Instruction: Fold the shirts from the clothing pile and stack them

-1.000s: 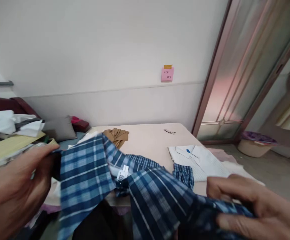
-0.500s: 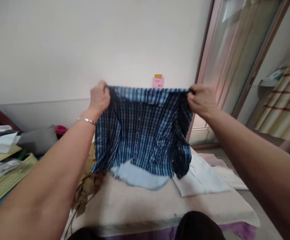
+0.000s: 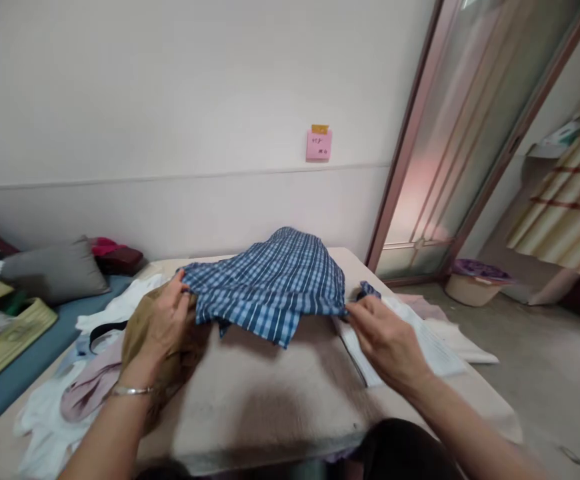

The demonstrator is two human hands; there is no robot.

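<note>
Left hand [image 3: 167, 317] is pinching one near corner of a blue-and-white checked fabric shirt [image 3: 280, 273]; right hand [image 3: 383, 340] is gripping the other. Shirt is stretching between them, billowing ahead over a cream-covered table [image 3: 265, 413]; far-end contact unclear. For a smooth lay, both hands should be keeping even tension, lowering together, clearing the crumpled brown cloth [image 3: 137, 327] by the left hand and the flat white striped garment [image 3: 435, 333] by the right. Versus half a second ago: shirt is no longer hanging upright; hands are sitting lower, cloth is spreading forward.
</note>
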